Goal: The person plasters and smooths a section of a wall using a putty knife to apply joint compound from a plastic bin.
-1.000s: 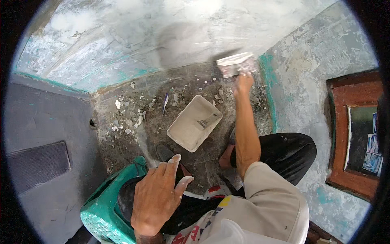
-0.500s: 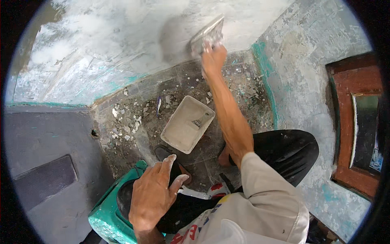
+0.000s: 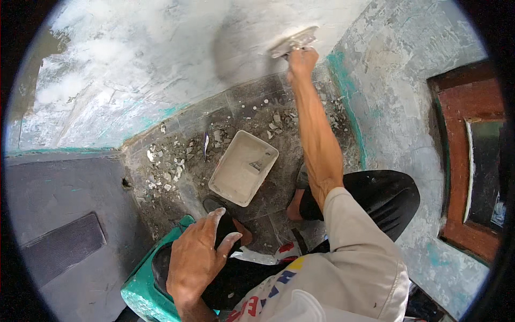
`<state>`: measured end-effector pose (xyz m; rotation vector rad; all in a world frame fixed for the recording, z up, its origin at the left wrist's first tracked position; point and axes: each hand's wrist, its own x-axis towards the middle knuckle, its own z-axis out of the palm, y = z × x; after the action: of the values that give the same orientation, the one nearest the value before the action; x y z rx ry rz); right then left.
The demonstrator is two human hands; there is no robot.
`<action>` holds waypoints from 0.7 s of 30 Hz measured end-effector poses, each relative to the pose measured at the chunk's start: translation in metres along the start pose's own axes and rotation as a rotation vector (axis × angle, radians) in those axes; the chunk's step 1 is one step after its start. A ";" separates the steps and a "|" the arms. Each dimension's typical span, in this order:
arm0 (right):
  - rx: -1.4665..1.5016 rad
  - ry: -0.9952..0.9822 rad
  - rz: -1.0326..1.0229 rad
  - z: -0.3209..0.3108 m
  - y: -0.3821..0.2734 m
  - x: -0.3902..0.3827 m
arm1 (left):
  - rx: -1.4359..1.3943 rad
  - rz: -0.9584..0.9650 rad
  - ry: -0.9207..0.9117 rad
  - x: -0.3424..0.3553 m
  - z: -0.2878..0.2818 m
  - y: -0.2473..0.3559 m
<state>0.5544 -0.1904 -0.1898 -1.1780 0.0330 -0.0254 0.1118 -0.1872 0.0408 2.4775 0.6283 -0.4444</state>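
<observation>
My right hand (image 3: 302, 63) grips a wide putty knife (image 3: 294, 43) smeared with pale filler. Its blade is against the whitened wall (image 3: 161, 48), low down near the right corner. The handle is mostly hidden in my fist. My left hand (image 3: 199, 252) hovers or rests above my left knee, holding nothing, its thumb and fingers apart and white with filler at the tips. Between my feet and the wall stands a rectangular tub (image 3: 236, 177) coated inside with pale filler. A small scraper (image 3: 258, 162) lies in it.
Broken plaster chips (image 3: 169, 166) litter the floor along the wall. A thin pen-like object (image 3: 206, 145) lies left of the tub. I sit by a green plastic seat (image 3: 147, 295). A patchy grey wall (image 3: 397, 107) with a wooden-framed opening (image 3: 456, 161) stands at right.
My right hand has moved the putty knife to the right along the wall, and its blade has turned flatter. The left hand stays nearly in place. The view has shifted slightly.
</observation>
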 end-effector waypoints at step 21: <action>-0.954 0.125 -0.418 -0.088 0.055 0.100 | 0.030 -0.037 -0.085 0.014 -0.002 0.013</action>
<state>0.6509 -0.2542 -0.2755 -2.1181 -0.1036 -0.4969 0.1308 -0.1903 0.0418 2.4647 0.6380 -0.5741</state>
